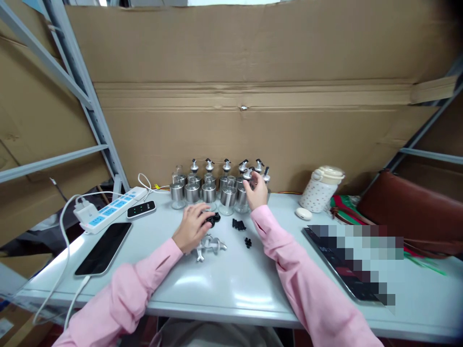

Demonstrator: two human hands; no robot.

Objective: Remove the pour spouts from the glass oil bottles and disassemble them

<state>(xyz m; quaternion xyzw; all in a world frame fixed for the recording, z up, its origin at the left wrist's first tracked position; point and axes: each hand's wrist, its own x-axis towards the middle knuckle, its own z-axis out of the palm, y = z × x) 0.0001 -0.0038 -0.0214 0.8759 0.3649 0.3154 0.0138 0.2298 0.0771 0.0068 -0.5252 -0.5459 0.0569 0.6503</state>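
My right hand [257, 191] curls its thumb and fingers around a silver pour spout [248, 173] on top of a bottle in the front row. Glass bottles with steel sleeves, such as this one [228, 196], stand in two rows; the back ones carry spouts with black tips [226, 165]. Several front bottles have bare glass necks. Over a small pile of black ring-like parts [216, 218] lies my left hand [192, 225], fingers apart and touching or just above it. Silver spout pieces [211, 245] lie beside its wrist. Black tubes [238, 224] and small black bits [248, 242] sit to the right.
At left are a power strip [117, 208] with cables, a small black device [141, 209] and a phone [104, 248]. At right stand a dotted flask [321, 189], a white round case [303, 213], a partly pixelated tablet-like screen [340, 262] and a brown bag [408, 212]. Cardboard [246, 135] closes the back.
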